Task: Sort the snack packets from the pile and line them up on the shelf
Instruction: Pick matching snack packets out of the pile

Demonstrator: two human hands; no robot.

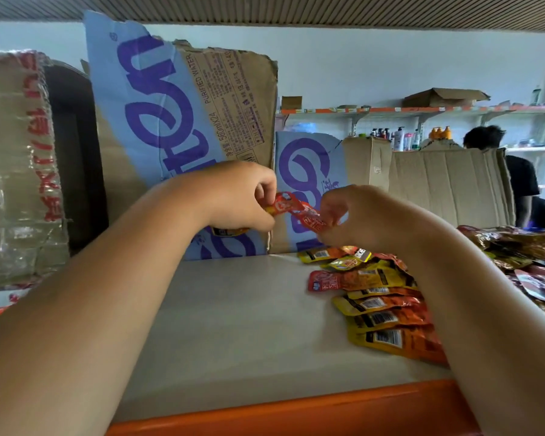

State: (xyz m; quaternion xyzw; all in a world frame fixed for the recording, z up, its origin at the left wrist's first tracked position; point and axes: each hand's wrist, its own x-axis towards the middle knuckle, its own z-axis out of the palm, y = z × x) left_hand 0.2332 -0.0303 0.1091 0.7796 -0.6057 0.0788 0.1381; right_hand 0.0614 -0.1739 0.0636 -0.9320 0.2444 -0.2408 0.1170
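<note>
The orange shelf lip (pixel 296 410) is running across the bottom, nearest of all, and both bare forearms are reaching over it above the pale shelf board (pixel 233 309). The left hand (pixel 243 196) and the right hand (pixel 353 215) are meeting in mid-air. Their curled fingers and thumbs are pinching the two ends of one red snack packet (pixel 299 212), which is hanging stretched between them, clear of the board. A yellow and dark packet edge (pixel 228 231) is peeking out under the left palm; whether it is gripped I cannot tell.

Below the right fingers (pixel 331 212), a row of yellow-orange packets (pixel 384 313) is lying overlapped on the board, running back toward the camera under the right forearm. Further right of those fingers, a loose pile of brown and red packets (pixel 532 253) is spreading out. Right behind the fingertips, a torn blue-and-purple purified-water carton (pixel 177 136) is standing upright.
</note>
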